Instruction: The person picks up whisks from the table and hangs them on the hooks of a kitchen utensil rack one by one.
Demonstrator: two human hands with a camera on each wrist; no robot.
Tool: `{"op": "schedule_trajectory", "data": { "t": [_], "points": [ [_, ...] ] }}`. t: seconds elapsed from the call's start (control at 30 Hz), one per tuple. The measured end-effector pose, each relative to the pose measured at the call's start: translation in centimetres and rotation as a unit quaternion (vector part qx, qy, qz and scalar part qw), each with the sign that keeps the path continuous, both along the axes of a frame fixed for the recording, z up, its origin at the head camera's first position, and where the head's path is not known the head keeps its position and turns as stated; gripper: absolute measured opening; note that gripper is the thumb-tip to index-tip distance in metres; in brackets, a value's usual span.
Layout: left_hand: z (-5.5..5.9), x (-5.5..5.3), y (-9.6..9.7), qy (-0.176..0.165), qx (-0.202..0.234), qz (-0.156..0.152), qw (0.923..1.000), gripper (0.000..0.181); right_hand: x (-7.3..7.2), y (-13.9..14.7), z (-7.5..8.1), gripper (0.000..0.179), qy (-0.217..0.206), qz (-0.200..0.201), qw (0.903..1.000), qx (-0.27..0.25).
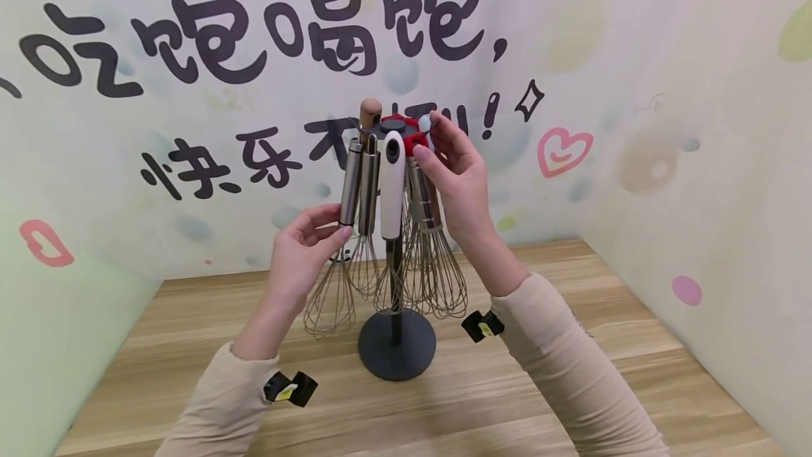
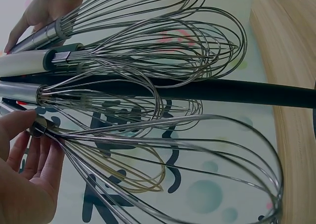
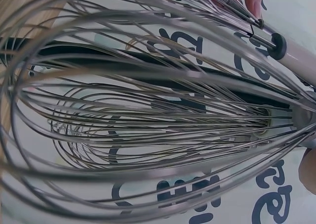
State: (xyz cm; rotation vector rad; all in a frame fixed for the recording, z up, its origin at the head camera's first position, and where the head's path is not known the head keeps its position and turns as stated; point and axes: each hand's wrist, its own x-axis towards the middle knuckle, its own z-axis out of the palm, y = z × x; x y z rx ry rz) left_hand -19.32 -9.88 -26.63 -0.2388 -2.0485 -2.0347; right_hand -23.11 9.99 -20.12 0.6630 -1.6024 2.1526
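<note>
Several whisks hang from a black rotating whisk stand [image 1: 397,344] with red pieces at its top. My left hand [image 1: 303,249] pinches the lower end of the leftmost whisk's steel handle [image 1: 349,185]. In the left wrist view, the left hand's [image 2: 29,174] thumb and fingers meet where the handle joins the wires [image 2: 217,142]. At the stand's top, my right hand [image 1: 462,175] has its thumb and index finger around a red piece [image 1: 414,141], beside a pale blue handle end [image 1: 425,123]. Another steel-handled whisk [image 1: 423,196] hangs by this palm. The right fingertips are hidden in the right wrist view.
Facing me on the stand is a white-handled whisk [image 1: 392,189]; a wooden-handled one [image 1: 370,111] hangs at the back. The stand's round base rests on a wood-grain table [image 1: 507,386]. Printed walls [image 1: 254,111] enclose the back and sides.
</note>
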Motion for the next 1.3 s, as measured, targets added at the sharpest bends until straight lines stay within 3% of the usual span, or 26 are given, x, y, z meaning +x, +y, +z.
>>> {"op": "schedule_trajectory", "data": {
  "t": [0.97,1.3],
  "points": [
    [-0.55,-0.17,0.0,0.001,-0.013,-0.001,0.9999,0.039,0.09,0.16,-0.08,0.052,-0.01,0.002,0.9999,-0.006],
    [-0.36,-0.01,-0.24,-0.011,-0.047,0.016,0.9987,0.038,0.05,0.3,-0.18,0.052,-0.006,0.004,1.0,-0.005]
  ]
}}
